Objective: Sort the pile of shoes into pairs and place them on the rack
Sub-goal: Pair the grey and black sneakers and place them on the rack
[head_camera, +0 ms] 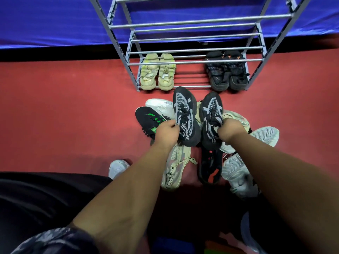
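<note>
At centre frame, on the red floor (73, 107): a pile of loose shoes (176, 169) just short of the rack (200, 21). On its bottom shelf, a beige pair (157, 74) and a black pair (227, 72). Gripping 1 black-and-grey sneaker (185, 114) in the left hand (167, 132) and its twin (211, 114) in the right hand (231, 130), over the pile, lengthwise up the frame, toes toward the rack.

Outfit check from up here: we've got a short sleeve (55, 241) on our left arm, dark navy with a blotchy grey camo-ish print. Both forearms (128, 189) are bare down to the left hand (166, 133) and right hand (232, 130). Black trousers (45, 195) cover the lap, and a white mesh sneaker (118, 168) looks to be on our left foot.
</note>
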Demonstrator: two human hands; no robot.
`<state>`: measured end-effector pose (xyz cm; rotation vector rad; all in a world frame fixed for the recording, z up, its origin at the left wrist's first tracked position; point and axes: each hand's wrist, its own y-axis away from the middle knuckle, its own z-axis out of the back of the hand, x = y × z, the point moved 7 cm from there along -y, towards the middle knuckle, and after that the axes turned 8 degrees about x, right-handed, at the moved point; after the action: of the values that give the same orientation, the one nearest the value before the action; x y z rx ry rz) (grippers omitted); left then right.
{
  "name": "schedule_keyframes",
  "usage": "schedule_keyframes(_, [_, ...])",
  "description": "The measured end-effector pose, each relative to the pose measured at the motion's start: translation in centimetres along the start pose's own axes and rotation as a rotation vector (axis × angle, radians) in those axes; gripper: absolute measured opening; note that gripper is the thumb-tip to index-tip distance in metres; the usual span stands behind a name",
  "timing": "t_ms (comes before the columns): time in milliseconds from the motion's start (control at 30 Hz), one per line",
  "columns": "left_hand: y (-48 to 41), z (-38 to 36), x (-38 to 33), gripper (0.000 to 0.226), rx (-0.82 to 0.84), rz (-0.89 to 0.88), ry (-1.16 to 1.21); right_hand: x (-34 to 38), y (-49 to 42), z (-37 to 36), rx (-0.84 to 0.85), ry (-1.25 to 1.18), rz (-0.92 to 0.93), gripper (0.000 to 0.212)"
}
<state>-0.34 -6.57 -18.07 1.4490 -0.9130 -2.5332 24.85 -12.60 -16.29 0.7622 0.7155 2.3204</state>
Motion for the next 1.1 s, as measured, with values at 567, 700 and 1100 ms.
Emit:
schedule_keyframes(567, [-0.1, 1.4, -5.2, 0.033, 0.142, 0.059, 0.633, 10.3, 2.3, 0.7, -0.049, -0.276, 0.409, 0.029])
schedule_keyframes(700, [-1.1, 5.4, -1.1, 0.037, -0.101, 0.190, 0.629, 9.3, 1.9, -1.1, -0.020, -0.258, 0.392, 0.033])
schedule_keyframes(1100, [-0.4, 5.3, 2.3, 0.079, -0.146, 0.316, 0.023, 7.0, 1.0, -6.4, 0.080, 0.269, 0.219, 0.117])
